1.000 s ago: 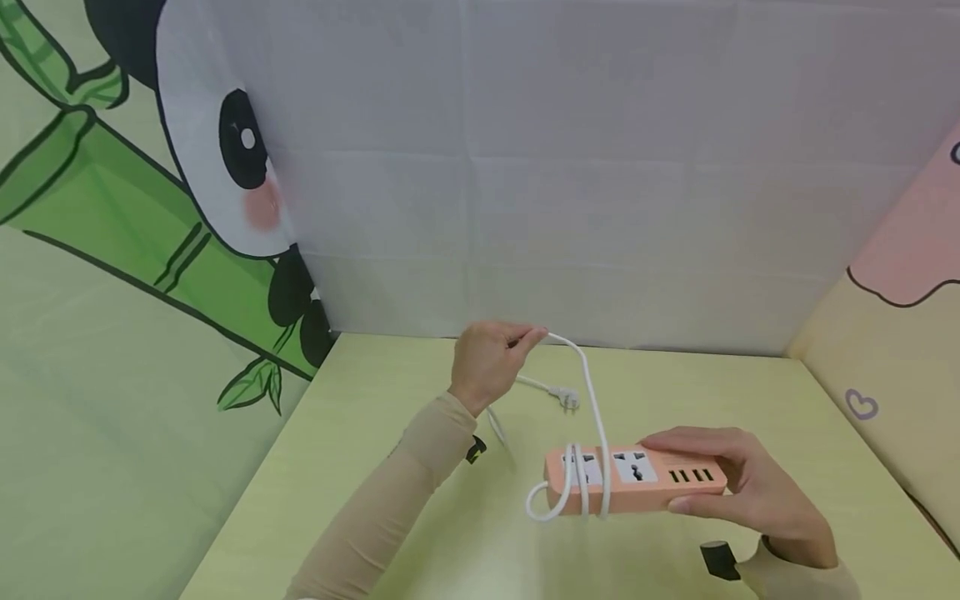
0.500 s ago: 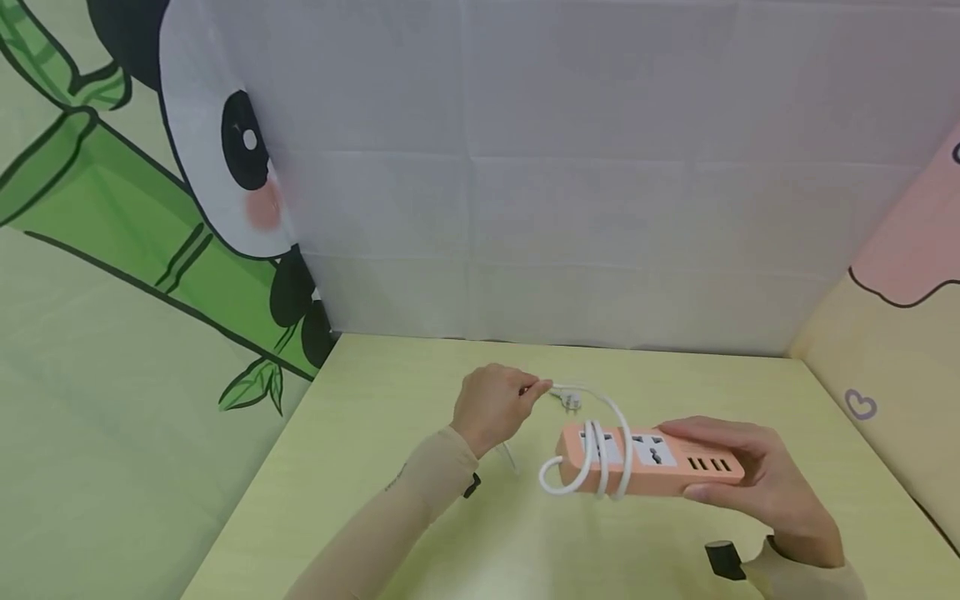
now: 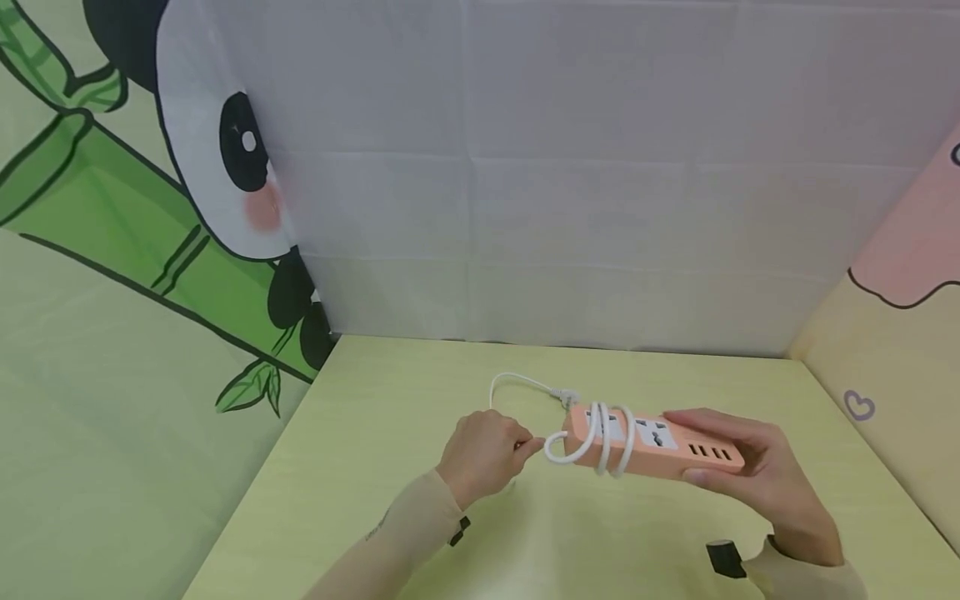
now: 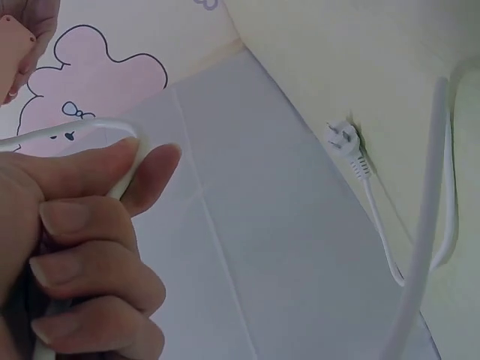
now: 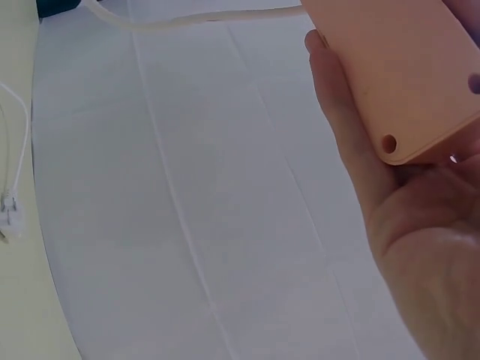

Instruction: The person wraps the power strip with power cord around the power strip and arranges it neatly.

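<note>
Power strip [image 3: 652, 461] held above desk [image 3: 360, 400], right hand's [image 3: 765, 467] fingers gripping one end; left hand's [image 3: 483, 458] fingers pinch cord [image 3: 604, 437], looped round other end. Likely fault: slackened pinch, loops sliding off.

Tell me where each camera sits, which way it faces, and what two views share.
Head: worn on the head, facing forward and down at the table; left hand, right hand and sleeves show.
Left wrist: worn there, looking at the left hand pinching the white cord; part of the right hand shows, top left.
Right wrist: worn there, looking at the right hand holding the orange power strip.
Shared: both wrist views show the white plug.
</note>
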`<state>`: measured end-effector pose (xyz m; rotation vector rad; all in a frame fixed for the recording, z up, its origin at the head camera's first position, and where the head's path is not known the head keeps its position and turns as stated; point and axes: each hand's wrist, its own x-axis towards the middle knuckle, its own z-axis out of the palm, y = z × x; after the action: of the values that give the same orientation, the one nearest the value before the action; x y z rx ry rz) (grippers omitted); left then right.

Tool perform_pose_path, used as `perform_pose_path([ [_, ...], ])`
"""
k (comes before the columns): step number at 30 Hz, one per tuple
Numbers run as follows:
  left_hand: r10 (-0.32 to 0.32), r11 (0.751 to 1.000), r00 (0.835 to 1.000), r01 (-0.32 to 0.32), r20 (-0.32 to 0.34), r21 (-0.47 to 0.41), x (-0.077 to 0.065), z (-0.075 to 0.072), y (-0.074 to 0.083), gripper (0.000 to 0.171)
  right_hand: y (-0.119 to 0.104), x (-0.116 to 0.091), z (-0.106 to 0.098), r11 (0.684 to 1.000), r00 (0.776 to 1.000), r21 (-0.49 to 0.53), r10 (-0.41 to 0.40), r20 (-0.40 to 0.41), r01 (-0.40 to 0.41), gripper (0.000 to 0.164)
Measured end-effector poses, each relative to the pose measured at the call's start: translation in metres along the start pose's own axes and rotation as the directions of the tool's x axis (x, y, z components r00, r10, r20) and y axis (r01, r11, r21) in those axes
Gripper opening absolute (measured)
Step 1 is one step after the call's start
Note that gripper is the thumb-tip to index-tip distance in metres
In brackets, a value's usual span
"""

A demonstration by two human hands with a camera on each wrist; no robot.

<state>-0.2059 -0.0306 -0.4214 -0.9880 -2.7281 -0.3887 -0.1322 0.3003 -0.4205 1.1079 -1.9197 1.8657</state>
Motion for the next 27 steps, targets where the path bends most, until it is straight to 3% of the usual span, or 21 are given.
perform_pose_path([
  [4, 0.018, 1.0, 1.0, -0.018, 0.016, -0.025, -0.009, -0.002, 0.004, 0.024, 0.004, 0.0, -0.004, 1.0, 0.999, 0.002, 0.023, -0.036, -0.023, 0.062],
  [13, 0.082, 0.996, 0.996, -0.083, -0.029, -0.034, -0.024, -0.011, 0.018, 0.027, 0.008, 0.003, -0.01, 0.997, 0.991, 0.015, 0.074, -0.108, -0.073, 0.058],
  [20, 0.101, 0.994, 0.993, -0.104, -0.059, -0.043, -0.03, -0.019, 0.027, 0.025, 0.004, 0.008, -0.008, 0.959, 0.947, -0.09, 0.245, -0.209, -0.268, 0.054],
  [27, 0.125, 0.991, 0.984, -0.129, -0.126, -0.029, -0.031, -0.023, 0.031, 0.026, 0.012, 0.013, -0.011, 0.967, 0.959, -0.113, 0.203, -0.197, -0.227, 0.055],
])
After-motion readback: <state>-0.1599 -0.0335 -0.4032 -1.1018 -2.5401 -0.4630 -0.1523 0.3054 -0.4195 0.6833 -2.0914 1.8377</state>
